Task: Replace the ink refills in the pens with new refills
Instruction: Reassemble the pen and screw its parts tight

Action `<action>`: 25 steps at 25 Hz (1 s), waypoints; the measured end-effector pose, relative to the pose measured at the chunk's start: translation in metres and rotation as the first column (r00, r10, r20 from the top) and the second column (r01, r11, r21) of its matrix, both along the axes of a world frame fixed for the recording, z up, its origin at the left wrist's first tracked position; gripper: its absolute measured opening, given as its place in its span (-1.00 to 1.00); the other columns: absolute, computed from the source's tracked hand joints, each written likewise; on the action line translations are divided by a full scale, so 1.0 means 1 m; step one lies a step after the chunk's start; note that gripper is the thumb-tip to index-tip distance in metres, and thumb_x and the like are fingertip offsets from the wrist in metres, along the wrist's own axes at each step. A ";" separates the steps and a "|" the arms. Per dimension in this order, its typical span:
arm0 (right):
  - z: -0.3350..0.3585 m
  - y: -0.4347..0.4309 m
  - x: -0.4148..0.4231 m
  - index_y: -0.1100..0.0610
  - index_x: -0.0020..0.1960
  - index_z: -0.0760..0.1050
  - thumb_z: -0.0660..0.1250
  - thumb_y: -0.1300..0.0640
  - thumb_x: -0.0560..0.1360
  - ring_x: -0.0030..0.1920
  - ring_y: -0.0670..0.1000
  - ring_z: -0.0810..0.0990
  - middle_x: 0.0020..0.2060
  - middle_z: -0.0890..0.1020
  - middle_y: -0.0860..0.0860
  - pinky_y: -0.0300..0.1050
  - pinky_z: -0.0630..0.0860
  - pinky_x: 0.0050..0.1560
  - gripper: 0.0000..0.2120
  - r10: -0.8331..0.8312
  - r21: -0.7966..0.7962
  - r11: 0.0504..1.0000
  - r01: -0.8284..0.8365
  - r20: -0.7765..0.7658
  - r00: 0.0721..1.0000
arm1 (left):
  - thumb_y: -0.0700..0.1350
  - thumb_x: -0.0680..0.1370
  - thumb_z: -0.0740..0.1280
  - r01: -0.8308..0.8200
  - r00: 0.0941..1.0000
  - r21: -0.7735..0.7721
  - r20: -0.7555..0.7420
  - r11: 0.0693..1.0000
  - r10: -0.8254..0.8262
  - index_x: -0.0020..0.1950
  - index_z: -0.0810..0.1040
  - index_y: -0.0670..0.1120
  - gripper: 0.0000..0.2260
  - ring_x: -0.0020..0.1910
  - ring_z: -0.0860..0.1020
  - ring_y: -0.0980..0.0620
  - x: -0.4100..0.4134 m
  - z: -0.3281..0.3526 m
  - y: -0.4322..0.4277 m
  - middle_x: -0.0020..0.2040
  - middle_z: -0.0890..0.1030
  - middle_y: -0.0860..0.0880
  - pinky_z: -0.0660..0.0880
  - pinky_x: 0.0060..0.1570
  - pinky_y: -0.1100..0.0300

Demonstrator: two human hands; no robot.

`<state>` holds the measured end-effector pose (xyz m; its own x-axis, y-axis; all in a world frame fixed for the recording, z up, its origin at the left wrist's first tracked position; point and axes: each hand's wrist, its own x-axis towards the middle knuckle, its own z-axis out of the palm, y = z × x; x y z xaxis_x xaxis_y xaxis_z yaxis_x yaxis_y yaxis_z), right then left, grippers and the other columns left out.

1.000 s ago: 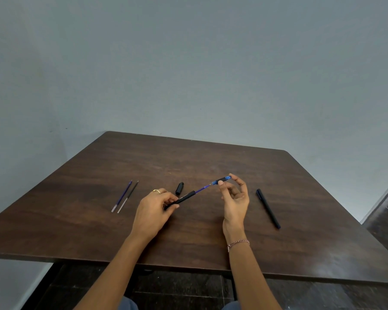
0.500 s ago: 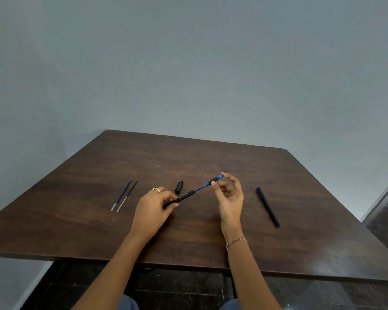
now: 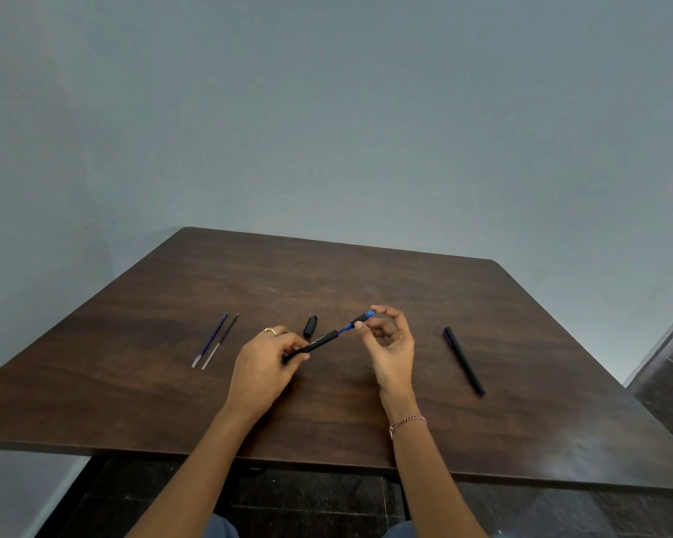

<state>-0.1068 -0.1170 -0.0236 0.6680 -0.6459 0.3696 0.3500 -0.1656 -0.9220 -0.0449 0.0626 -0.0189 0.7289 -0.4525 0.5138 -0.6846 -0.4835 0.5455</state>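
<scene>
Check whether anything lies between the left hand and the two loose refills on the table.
Nothing visible does. The two refills lie side by side on bare table just outboard of the left hand, which holds the pen barrel.

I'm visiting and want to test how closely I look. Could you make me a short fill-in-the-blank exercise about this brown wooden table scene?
1. The left hand grips the black pen barrel, while the right hand pinches the end of a ____ refill.
2. Left of the hands, ____ thin loose refills lie side by side.
3. A small black pen cap lies on the ____.
4. The capped black pen lies on the person's ____ side.

Missing words: blue; two; table; right
</scene>
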 end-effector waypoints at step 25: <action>-0.004 -0.002 0.002 0.10 -0.04 0.49 0.51 0.23 0.38 -0.17 -0.14 0.65 -0.25 0.68 -0.10 -0.31 0.55 -0.12 -0.75 0.134 -0.039 0.990 -0.135 -0.043 0.990 | -0.15 0.49 0.40 -0.041 0.991 0.052 0.128 0.998 0.034 0.06 0.64 -0.03 -0.83 -0.14 0.46 0.17 0.002 -0.001 0.000 -0.10 0.58 0.09 0.45 -0.16 0.28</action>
